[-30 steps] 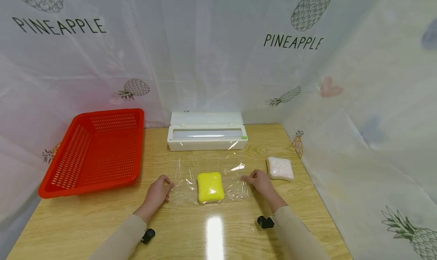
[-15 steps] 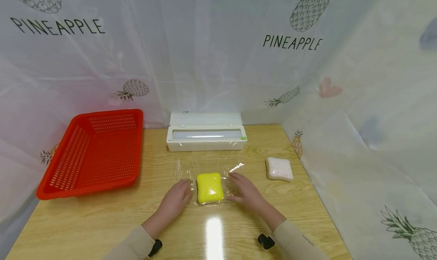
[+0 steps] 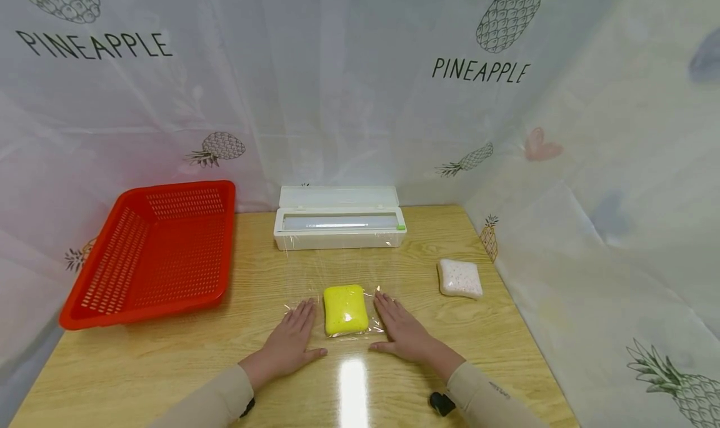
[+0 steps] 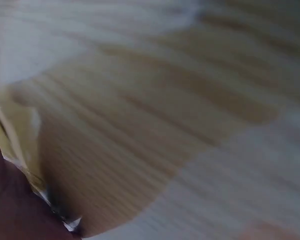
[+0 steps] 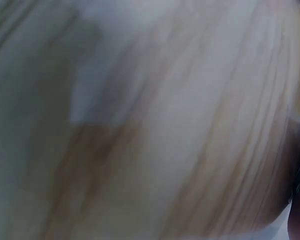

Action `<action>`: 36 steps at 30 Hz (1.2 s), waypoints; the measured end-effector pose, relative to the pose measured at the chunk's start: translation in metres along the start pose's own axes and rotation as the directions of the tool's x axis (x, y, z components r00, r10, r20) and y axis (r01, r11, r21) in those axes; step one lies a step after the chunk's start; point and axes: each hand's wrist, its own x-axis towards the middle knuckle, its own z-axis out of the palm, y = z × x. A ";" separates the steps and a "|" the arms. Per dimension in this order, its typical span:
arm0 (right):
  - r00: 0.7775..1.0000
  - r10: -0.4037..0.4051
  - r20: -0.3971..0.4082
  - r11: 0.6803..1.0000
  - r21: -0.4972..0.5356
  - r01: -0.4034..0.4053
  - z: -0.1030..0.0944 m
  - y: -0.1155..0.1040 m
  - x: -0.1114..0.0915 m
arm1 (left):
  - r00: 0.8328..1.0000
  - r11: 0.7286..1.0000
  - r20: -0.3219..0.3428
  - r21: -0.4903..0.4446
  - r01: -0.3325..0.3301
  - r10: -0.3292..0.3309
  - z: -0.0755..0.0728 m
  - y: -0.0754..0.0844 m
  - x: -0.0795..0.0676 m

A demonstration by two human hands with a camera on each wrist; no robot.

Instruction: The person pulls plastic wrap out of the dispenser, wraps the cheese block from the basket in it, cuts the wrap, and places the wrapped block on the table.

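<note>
A yellow, pillow-shaped square block (image 3: 345,309), perhaps a sponge, lies mid-table with shiny clear cling film (image 3: 374,322) over or around it. My left hand (image 3: 288,343) lies palm down beside its left side, fingers straight, pressing the film's left part. On the other side my right hand (image 3: 406,334) rests likewise on the film's right part, its fingers extended. Both hands are just apart from the block. Crinkled film (image 4: 22,135) shows by the hand's edge in the left wrist view; the right wrist view is mostly blurred tabletop.
A white cling film dispenser (image 3: 340,239) with its lid up and a green slider stands behind the block. At left sits a red perforated basket (image 3: 230,259). A white speckled square block (image 3: 460,278) lies to the right on the wooden table (image 3: 298,403).
Both hands have let go of the film's side edges, moved inward towards the yellow block and flattened, palms down. The film's sides now lie closer to the block.
</note>
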 end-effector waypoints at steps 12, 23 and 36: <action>0.998 -0.039 -0.058 0.985 -0.169 0.029 0.003 0.019 -0.016 | 0.998 0.992 -0.065 0.123 0.020 -0.012 0.005 -0.026 -0.016; 0.993 -0.036 -0.112 0.973 -0.233 0.009 -0.007 0.021 -0.026 | 0.993 0.966 -0.070 0.235 0.109 -0.095 -0.005 -0.031 -0.029; 0.956 -0.290 -0.045 0.954 -0.097 0.285 -0.037 -0.022 0.020 | 0.983 0.921 -0.036 0.358 -0.153 0.178 -0.022 0.020 0.008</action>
